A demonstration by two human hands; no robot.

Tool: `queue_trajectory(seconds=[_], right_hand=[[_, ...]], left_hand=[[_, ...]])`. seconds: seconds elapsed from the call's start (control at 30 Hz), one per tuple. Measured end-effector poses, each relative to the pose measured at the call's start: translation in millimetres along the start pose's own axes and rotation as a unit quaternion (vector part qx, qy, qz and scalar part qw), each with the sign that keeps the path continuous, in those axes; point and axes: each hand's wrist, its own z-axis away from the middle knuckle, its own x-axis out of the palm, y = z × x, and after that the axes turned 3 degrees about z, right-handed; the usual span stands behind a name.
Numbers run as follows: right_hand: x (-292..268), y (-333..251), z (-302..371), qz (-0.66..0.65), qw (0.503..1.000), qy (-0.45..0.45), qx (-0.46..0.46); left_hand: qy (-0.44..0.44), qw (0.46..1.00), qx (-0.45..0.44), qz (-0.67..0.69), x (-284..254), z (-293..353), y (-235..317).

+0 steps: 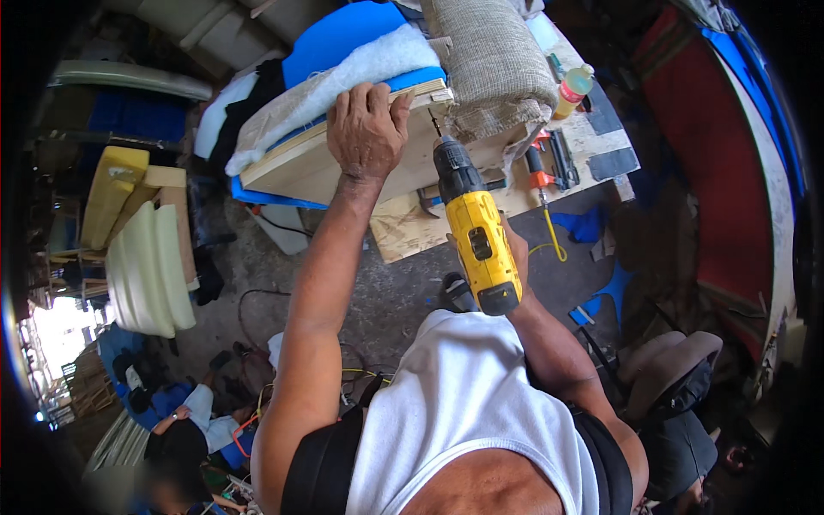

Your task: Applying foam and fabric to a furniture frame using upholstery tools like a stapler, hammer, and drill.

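My right hand [518,254] is wrapped round the grip of a yellow and black cordless drill [482,236], partly hidden beneath its body. The drill's bit points up at the corner where a wooden panel [313,153] meets a woven beige upholstered armrest [498,64]; I cannot tell whether its tip touches. My left hand [367,130] lies over the panel's top edge, fingers over the far side and thumb apart, bearing on the wood. Behind the panel are white batting [343,73] and blue-covered padding [339,39].
On the plywood table [403,233] lie an orange and black air stapler [541,167] with a yellow hose [556,240] and a bottle of yellow liquid [573,90]. Foam pieces [150,270] stand at left, a red panel [730,172] at right. Another person [193,421] sits at lower left.
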Motion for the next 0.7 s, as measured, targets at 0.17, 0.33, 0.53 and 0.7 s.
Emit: queue_trajectory(seconds=[0.17, 0.33, 0.53, 0.7], right_hand=[[-2.9, -15.3, 2.8, -0.227, 0.958, 0.005, 0.175], [-6.9, 1.7, 10.2, -0.319, 0.900, -0.027, 0.295], [-6.2, -2.7, 12.8, -0.247, 0.908, 0.016, 0.338], [-10.4, 2.6, 13.7, -0.279, 0.900, 0.010, 0.334]], left_hand=[[0.009, 1.000, -0.007, -0.028, 19.4, -7.0, -3.0], [0.010, 0.999, -0.048, -0.017, 21.2, -12.2, -1.5], [0.012, 0.998, -0.054, 0.001, 22.6, -10.2, -0.4], [0.011, 0.998, -0.062, -0.006, 24.7, -7.3, -2.4]])
